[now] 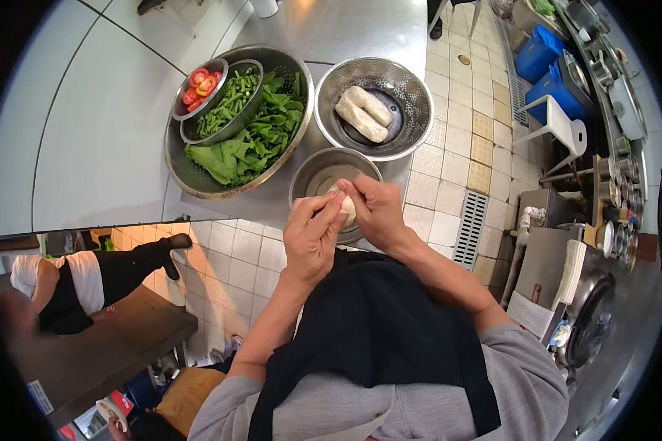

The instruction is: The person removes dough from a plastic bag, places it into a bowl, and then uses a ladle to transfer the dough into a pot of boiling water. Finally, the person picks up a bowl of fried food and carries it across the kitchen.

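My left hand and my right hand meet in front of me, fingers closed around a small pale, doughy-looking piece. Most of it is hidden by the fingers. Under the hands is a round metal bowl, its inside partly covered by them. Just beyond, a perforated steel colander holds two thick off-white rolls. To the left, a wide metal basin contains leafy greens, a bowl of cut green stems and a small bowl of sliced tomatoes.
The bowls stand on a steel counter beside a white surface. At the lower left, a person is by a brown table. Across the tiled floor are a white stool, blue bins and a stove area.
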`<action>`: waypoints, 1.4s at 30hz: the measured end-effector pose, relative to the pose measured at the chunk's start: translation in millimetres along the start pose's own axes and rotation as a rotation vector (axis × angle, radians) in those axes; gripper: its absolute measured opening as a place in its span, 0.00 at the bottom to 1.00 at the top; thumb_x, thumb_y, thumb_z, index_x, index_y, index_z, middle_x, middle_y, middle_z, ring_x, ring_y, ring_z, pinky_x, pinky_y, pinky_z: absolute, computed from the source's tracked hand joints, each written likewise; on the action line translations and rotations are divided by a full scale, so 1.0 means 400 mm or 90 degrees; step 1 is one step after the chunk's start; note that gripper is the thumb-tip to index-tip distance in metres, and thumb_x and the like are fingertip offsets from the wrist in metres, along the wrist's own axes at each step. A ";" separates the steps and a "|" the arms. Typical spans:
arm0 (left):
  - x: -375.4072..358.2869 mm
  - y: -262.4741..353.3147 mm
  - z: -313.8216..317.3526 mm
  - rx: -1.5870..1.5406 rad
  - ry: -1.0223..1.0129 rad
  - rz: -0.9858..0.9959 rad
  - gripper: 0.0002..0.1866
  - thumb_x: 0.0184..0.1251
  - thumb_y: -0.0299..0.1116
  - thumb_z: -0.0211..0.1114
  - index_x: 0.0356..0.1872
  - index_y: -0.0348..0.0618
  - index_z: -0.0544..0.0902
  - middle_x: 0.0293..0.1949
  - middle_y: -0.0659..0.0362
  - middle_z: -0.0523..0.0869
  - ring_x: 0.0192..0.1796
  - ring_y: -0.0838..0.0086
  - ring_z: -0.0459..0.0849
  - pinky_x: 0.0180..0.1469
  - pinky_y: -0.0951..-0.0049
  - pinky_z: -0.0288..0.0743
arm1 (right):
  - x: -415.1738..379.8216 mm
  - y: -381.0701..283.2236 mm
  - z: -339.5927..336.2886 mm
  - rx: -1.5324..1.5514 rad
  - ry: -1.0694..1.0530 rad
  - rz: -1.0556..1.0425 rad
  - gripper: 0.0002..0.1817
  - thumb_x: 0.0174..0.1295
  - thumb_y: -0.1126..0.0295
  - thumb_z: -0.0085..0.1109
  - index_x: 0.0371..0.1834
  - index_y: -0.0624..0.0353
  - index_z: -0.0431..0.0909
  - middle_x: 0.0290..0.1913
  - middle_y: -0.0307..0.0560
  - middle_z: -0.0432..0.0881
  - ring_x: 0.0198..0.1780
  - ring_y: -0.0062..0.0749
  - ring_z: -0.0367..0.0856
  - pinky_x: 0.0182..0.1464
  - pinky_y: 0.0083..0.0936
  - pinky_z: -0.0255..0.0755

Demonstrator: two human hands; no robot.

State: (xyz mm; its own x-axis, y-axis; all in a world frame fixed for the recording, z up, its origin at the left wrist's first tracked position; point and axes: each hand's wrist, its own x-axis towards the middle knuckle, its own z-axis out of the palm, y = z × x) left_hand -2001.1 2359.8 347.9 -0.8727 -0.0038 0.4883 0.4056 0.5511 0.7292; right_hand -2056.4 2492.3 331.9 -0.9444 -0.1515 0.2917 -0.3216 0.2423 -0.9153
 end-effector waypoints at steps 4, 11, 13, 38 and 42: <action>0.006 -0.009 0.003 0.006 0.004 0.007 0.05 0.62 0.23 0.65 0.38 0.35 0.82 0.43 0.53 0.83 0.40 0.65 0.81 0.41 0.72 0.76 | -0.001 -0.020 -0.001 0.042 0.002 0.037 0.17 0.65 0.70 0.59 0.19 0.65 0.70 0.15 0.54 0.67 0.15 0.35 0.59 0.19 0.31 0.57; 0.023 -0.022 0.015 -0.001 -0.063 0.019 0.03 0.58 0.19 0.65 0.31 0.34 0.79 0.44 0.51 0.83 0.35 0.65 0.80 0.36 0.72 0.75 | -0.002 -0.007 -0.018 0.051 -0.034 0.028 0.18 0.64 0.70 0.59 0.18 0.65 0.69 0.14 0.53 0.66 0.15 0.32 0.60 0.19 0.31 0.57; 0.027 -0.027 0.017 0.010 -0.066 0.043 0.04 0.56 0.19 0.64 0.30 0.34 0.78 0.43 0.50 0.83 0.32 0.66 0.80 0.34 0.72 0.74 | 0.004 -0.009 -0.022 0.058 -0.045 0.029 0.17 0.64 0.70 0.59 0.18 0.66 0.70 0.14 0.52 0.66 0.15 0.32 0.60 0.19 0.31 0.57; 0.088 -0.067 0.044 -0.012 -0.086 -0.167 0.06 0.61 0.22 0.64 0.38 0.31 0.84 0.31 0.60 0.78 0.32 0.79 0.75 0.34 0.78 0.68 | 0.022 0.094 0.006 -0.073 -0.240 0.034 0.33 0.49 0.62 0.66 0.60 0.63 0.72 0.50 0.52 0.79 0.53 0.43 0.72 0.57 0.40 0.58; 0.065 -0.069 0.061 -0.096 -0.103 -0.223 0.05 0.58 0.22 0.66 0.33 0.30 0.83 0.31 0.57 0.77 0.35 0.71 0.76 0.37 0.73 0.69 | 0.035 0.063 0.010 -0.079 -0.210 0.049 0.18 0.51 0.67 0.63 0.46 0.56 0.81 0.42 0.47 0.79 0.49 0.39 0.72 0.54 0.36 0.56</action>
State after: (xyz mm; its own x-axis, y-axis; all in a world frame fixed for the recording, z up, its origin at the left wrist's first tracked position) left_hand -2041.7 2364.9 328.8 -0.9916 -0.0311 0.1253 0.1015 0.4120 0.9055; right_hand -2077.3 2492.3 311.7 -0.8998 -0.4248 0.0997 -0.2755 0.3759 -0.8848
